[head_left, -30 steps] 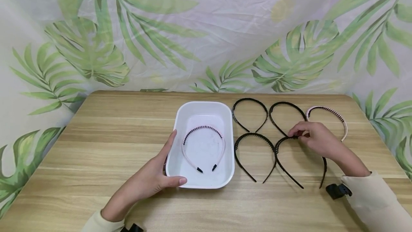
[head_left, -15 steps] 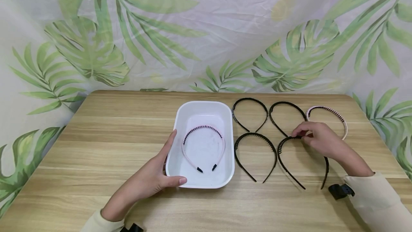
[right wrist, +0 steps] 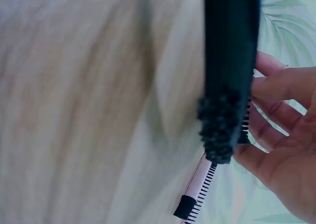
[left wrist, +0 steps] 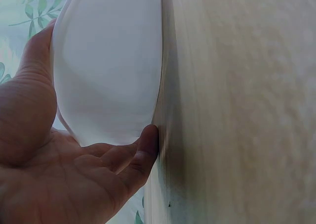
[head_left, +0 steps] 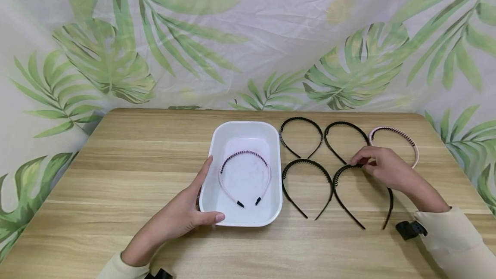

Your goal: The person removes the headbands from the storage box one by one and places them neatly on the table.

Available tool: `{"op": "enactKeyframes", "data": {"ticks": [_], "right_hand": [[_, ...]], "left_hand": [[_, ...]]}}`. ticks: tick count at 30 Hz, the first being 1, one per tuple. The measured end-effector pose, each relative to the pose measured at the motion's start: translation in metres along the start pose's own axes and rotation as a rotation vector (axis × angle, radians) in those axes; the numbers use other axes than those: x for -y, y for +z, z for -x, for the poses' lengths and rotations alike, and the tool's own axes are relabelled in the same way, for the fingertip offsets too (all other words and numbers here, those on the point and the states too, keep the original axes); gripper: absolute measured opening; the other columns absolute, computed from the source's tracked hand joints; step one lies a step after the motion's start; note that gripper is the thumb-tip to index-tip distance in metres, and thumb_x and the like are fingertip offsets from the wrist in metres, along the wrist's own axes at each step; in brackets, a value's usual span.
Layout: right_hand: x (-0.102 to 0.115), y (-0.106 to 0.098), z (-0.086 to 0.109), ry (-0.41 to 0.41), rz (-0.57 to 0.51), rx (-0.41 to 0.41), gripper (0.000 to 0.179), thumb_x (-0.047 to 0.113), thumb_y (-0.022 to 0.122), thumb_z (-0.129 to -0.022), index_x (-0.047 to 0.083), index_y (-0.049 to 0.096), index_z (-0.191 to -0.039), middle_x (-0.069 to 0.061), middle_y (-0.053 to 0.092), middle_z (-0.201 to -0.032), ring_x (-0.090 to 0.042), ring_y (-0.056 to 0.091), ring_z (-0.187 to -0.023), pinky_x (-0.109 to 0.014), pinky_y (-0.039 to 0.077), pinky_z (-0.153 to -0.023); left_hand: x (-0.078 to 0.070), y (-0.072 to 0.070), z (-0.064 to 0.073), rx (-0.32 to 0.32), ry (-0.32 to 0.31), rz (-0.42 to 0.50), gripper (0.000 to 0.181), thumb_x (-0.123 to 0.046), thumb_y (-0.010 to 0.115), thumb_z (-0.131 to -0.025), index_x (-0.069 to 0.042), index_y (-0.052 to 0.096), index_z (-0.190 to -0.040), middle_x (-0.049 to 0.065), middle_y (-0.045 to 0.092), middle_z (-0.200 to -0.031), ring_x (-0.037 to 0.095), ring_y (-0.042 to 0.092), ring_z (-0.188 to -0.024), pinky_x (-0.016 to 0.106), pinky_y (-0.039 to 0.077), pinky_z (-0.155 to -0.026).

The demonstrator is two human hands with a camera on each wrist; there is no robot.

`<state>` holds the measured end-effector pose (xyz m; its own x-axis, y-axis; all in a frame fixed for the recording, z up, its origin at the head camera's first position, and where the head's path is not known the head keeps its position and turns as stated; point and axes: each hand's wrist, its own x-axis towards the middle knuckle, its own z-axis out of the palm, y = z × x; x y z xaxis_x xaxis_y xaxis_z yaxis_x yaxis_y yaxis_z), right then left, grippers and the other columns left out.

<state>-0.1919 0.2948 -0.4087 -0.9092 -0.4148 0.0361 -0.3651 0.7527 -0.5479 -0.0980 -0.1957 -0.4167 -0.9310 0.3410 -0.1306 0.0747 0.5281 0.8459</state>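
Note:
In the head view my left hand [head_left: 184,212] holds the left near corner of a white plastic tray [head_left: 208,171], its thumb at the near end and fingers along the left side. Inside the tray lies a pink headband [head_left: 268,180] with black teeth and tips. With fingertips and thumb, my right hand [head_left: 387,168] pinches the top of a black toothed headband [head_left: 346,208], whose ends point toward me. The right wrist view shows that black headband [right wrist: 229,51] up close. My left hand [left wrist: 74,179] rests against the tray wall [left wrist: 111,61] in the left wrist view.
Left of the pinched headband lies another black headband [head_left: 287,190]. Two more black headbands, one at the back left [head_left: 320,132] and one at the back middle [head_left: 342,123], lie behind. A pink headband [head_left: 415,150] sits at the back right of the wooden table [head_left: 135,162].
My right hand has shifted slightly right with the black headband, whose ends have then swung a little back left. The left hand and tray have stayed still.

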Motion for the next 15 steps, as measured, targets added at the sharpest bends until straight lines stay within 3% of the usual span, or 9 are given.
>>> {"op": "enactKeyframes", "data": {"ticks": [15], "right_hand": [[-0.0009,-0.0003,-0.0007,-0.011,0.021,0.019,0.033,-0.019,0.066,-0.085,0.008,0.078,-0.1,-0.005,0.076,-0.101,-0.016,0.064,-0.093,-0.024,0.052,-0.079]], "left_hand": [[-0.0021,-0.0021,-0.0002,0.014,0.0,0.02,0.128,-0.034,0.091,-0.081,-0.035,-0.001,-0.169,0.011,0.017,-0.176,0.03,0.041,-0.146,0.009,0.031,-0.106]]}}
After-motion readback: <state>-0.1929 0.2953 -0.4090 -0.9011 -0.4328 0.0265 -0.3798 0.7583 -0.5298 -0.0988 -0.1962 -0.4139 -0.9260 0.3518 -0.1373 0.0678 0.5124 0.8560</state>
